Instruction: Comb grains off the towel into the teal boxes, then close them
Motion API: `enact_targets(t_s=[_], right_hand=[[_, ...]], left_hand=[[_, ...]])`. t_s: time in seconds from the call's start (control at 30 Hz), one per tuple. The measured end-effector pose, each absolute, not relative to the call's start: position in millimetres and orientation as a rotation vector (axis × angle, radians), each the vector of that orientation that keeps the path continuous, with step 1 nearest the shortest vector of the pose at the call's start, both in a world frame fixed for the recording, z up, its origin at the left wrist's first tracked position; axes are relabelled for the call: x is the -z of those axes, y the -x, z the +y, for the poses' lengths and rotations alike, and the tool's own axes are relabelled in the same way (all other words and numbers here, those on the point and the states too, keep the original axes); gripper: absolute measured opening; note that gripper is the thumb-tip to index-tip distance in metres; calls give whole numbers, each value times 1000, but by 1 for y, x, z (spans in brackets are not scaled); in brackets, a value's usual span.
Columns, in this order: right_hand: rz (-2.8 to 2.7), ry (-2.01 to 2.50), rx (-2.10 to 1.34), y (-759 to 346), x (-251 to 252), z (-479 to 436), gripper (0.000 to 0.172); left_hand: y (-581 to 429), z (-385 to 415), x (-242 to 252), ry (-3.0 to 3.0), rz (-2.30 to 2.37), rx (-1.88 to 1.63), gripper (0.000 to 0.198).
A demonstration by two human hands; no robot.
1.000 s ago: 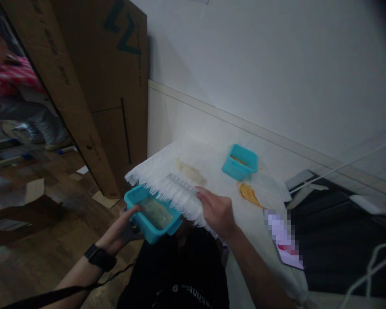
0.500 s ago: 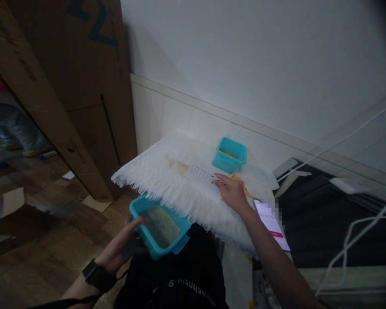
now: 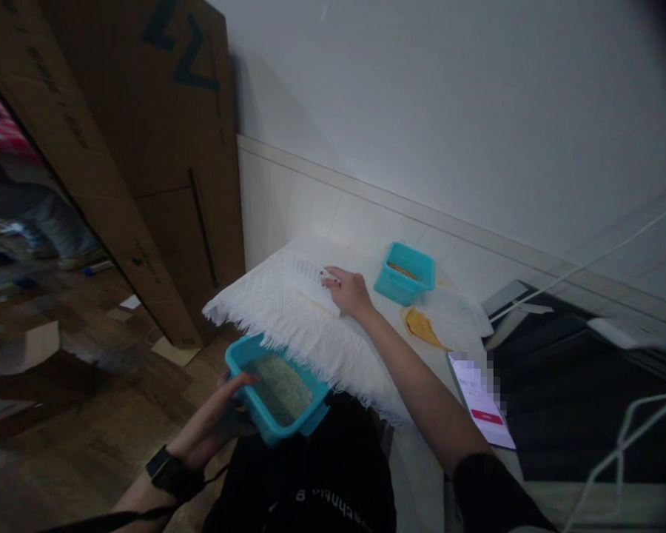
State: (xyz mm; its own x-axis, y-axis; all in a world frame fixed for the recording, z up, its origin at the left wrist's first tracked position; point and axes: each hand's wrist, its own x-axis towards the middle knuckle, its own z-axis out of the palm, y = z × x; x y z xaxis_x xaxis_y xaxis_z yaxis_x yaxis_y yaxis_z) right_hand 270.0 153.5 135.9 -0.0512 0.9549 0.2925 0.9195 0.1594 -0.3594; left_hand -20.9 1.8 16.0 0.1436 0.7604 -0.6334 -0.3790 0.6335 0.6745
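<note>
My left hand (image 3: 222,414) grips the left side of a teal plastic container (image 3: 280,431), thumb over its rim. Pale, rice-like grains (image 3: 283,386) lie inside it. The container sits below the fringed edge of a white woven cloth (image 3: 305,337). My right hand (image 3: 351,292) pinches one end of a flat white slotted plastic plate (image 3: 305,272), lying low over the cloth. Some pale yellowish grains show along the plate's near edge. Farther right stands a second teal container (image 3: 394,287) with orange-brown bits in it.
An orange-yellow flat piece (image 3: 422,327) lies right of my forearm, near a clear plastic lid or sheet (image 3: 460,311). A lit phone (image 3: 480,400) rests at the right edge. A tall cardboard box (image 3: 160,133) stands left, white cables (image 3: 616,437) hang right. Another person's legs (image 3: 49,211) show at far left.
My right hand has moved left and away from me across the cloth with the white slotted plate, uncovering the orange-yellow piece. My left hand still holds the teal container in about the same place.
</note>
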Motion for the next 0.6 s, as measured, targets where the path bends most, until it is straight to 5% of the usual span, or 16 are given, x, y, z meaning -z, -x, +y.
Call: enact_targets(t_s=[0.6], right_hand=[[-2199, 1610, -33, -271, -123, 97, 40]], left_hand=[[21, 6, -17, -378, 1180, -870, 57]])
